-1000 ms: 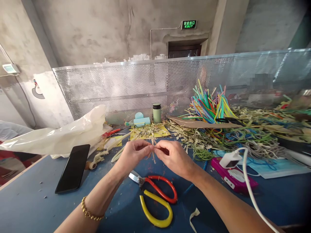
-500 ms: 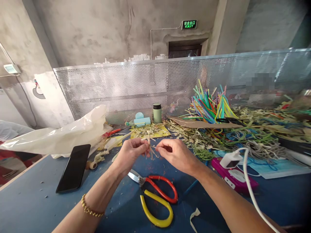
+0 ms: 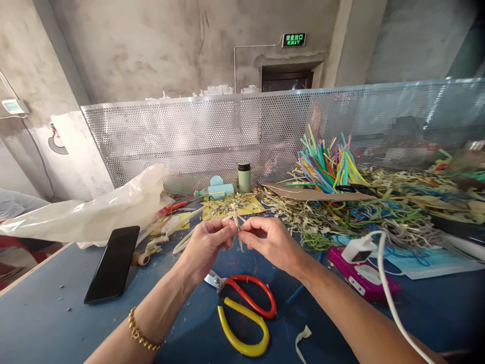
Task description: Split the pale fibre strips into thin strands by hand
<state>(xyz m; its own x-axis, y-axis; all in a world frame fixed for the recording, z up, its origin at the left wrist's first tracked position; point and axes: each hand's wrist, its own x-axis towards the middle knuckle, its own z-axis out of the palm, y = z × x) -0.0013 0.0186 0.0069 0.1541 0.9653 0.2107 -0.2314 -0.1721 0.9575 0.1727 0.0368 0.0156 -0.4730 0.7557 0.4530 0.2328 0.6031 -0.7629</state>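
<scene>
Over the middle of the blue table, my left hand (image 3: pixel 209 246) pinches a small braided piece of pale plant fibre (image 3: pixel 235 218), with thin loose strands hanging below it. My right hand (image 3: pixel 271 241) is closed at the same piece, its thumb and fingertips pressed on the strands close to my left fingertips. The fingers partly hide the piece. Below the hands lie scissors (image 3: pixel 221 284) with one red and one yellow handle, their blade tips hidden behind my left hand. A curled pale scrap strip (image 3: pixel 302 337) rests nearer to me.
At left are a black phone (image 3: pixel 112 265) and a cream plastic sheet (image 3: pixel 98 212). Behind stand a green jar (image 3: pixel 244 178) and a perforated metal screen (image 3: pixel 189 141). On the right lie heaped fibre strips (image 3: pixel 394 192), coloured stems (image 3: pixel 329 162), a magenta power bank (image 3: pixel 364 278) with a white cable (image 3: pixel 387 283), and a mask (image 3: pixel 435 263).
My right hand has moved left, and its fingertips now meet my left hand's at the braided piece. The strands that were fanned out below are now mostly gathered or covered by the fingers.
</scene>
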